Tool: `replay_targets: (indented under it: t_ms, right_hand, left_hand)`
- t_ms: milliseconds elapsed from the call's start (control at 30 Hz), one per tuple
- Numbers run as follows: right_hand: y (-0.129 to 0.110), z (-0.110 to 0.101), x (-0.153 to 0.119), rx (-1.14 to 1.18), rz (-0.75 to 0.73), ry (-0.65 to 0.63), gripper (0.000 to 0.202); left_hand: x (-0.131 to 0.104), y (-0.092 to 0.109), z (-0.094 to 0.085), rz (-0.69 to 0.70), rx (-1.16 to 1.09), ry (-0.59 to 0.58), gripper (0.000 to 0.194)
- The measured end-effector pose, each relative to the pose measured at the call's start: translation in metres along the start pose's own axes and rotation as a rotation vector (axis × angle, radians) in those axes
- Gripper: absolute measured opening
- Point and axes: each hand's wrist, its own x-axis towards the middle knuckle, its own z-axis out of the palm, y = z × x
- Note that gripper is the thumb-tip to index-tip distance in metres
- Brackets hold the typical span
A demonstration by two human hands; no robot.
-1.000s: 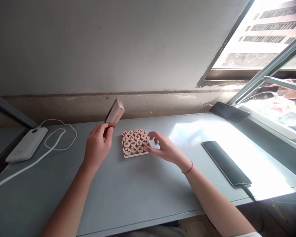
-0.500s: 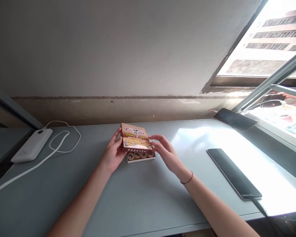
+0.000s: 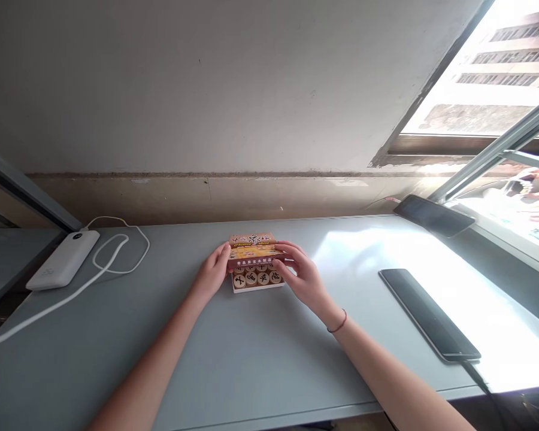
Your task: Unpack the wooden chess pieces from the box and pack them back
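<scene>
A printed Chinese chess box lid (image 3: 254, 252) is tilted above the open box base (image 3: 259, 288). Round wooden chess pieces (image 3: 251, 278) with dark characters show in the base's front part; the lid hides those farther back. My left hand (image 3: 213, 269) is closed on the lid's left edge, thumb near its front corner. On the right edge, my right hand (image 3: 300, 272) grips the lid between thumb and fingers. The base rests on the grey table (image 3: 251, 359).
A white power bank (image 3: 63, 260) with a white cable (image 3: 90, 281) lies at the left. To the right lies a black phone (image 3: 429, 314) with a cable plugged in. Another dark phone (image 3: 433, 214) leans near the back right corner, beside a metal frame (image 3: 485, 152) and window.
The lid has tipped so its front side faces me more, and more chess pieces show below it. My right hand has closed onto the lid's right edge.
</scene>
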Motion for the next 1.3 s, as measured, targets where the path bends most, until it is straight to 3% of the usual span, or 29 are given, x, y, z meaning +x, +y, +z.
replay_targets:
  t_ms: [233,433,567,767,900,1100,1233,1300]
  right_hand:
    - [-0.002,-0.004,0.001,0.001,0.155,0.012,0.032]
    - [0.001,-0.006,0.001,-0.150,0.193,-0.047,0.028]
    - [0.002,-0.006,0.001,-0.225,0.216,-0.113,0.027]
    - [0.000,-0.008,-0.001,-0.414,0.100,-0.185,0.027]
    - [0.003,-0.003,-0.004,-0.527,0.078,-0.206,0.028]
    - [0.010,0.014,-0.010,-0.663,0.015,-0.108,0.035]
    - [0.013,0.001,0.002,-0.518,0.133,-0.105,0.036]
    - [0.019,-0.010,0.013,-0.535,0.133,-0.106,0.031]
  left_hand:
    - [-0.017,0.017,-0.004,-0.041,0.352,-0.083,0.035]
    - [-0.028,0.025,-0.002,-0.009,0.642,-0.154,0.033]
    - [-0.030,0.024,-0.005,-0.006,0.708,-0.189,0.036]
    - [-0.032,0.024,-0.014,-0.007,0.696,-0.313,0.045]
    - [-0.031,0.021,-0.013,0.039,0.688,-0.262,0.042]
    - [-0.028,0.020,-0.013,0.068,0.813,-0.231,0.046]
    - [-0.012,0.019,-0.027,0.061,0.763,-0.280,0.048]
    - [0.003,0.015,-0.034,0.130,0.771,-0.162,0.046]
